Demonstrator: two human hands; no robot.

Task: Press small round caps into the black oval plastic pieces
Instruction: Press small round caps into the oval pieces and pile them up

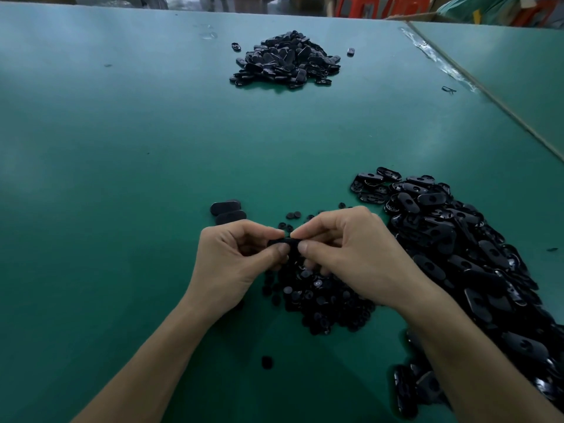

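Two hands meet above the green desk (pixel 122 148), pinching one black oval piece (pixel 288 241) edge-on between them. On the left hand (pixel 235 264), thumb and forefinger curl onto the piece's left end. On the right hand (pixel 351 254), thumb and forefinger close on the right end, with the other fingers folded beneath. The fingertips hide whether a cap already sits in the piece. Step in hand, by judgement: fitting or pressing a cap home. The supply of small round caps (pixel 320 300) lies directly under the hands, and a heap of oval pieces (pixel 457 254) lies just to the right. A loose pair of ovals (pixel 227 210) lies flat near the left hand, and a far heap (pixel 287 59), probably finished work, sits well apart. The next move likely calls for firm thumb pressure square to the recess, then setting the piece aside.
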